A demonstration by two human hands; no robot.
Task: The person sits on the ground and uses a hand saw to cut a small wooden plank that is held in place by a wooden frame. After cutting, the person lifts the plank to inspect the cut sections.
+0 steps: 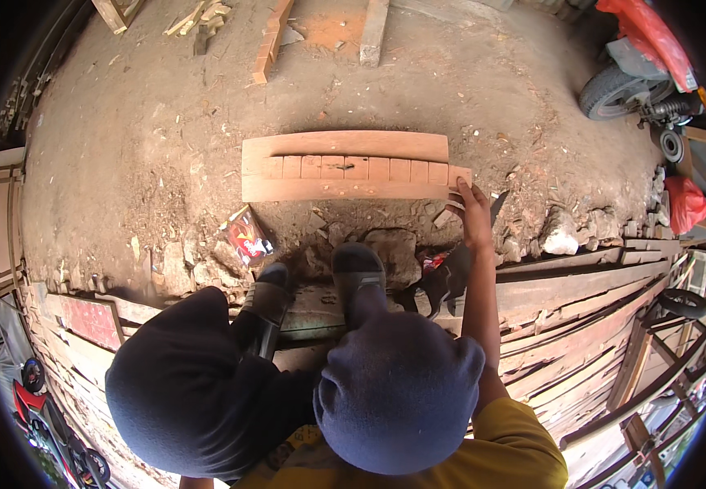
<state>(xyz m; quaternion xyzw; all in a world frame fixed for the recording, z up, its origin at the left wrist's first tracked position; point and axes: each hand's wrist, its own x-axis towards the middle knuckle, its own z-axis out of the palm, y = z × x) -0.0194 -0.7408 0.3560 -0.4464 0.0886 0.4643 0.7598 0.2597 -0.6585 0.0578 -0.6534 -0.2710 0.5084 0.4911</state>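
Note:
Ahead of my boots, a wide pale-brown wooden plank (320, 192) lies crosswise on the dirt. Along its middle runs a row of small wooden blocks (311, 168), set side by side; a dark mark shows on a couple of them. At the row's right end, my right hand (472, 208) has its fingers closed around an end wooden block (458, 174), which juts past the plank's edge. Just below that hand, partly behind my forearm, is a black-handled tool (444, 281) with a dark blade, apparently a handsaw. My left hand is out of sight.
A crumpled red packet (247, 236) lies left of my boots (359, 265). Broken stones (561, 232) line the ground's near edge, beside stacked boards (565, 293). Farther off are a notched timber (272, 41), a grey beam (374, 33) and a motorcycle wheel (614, 91).

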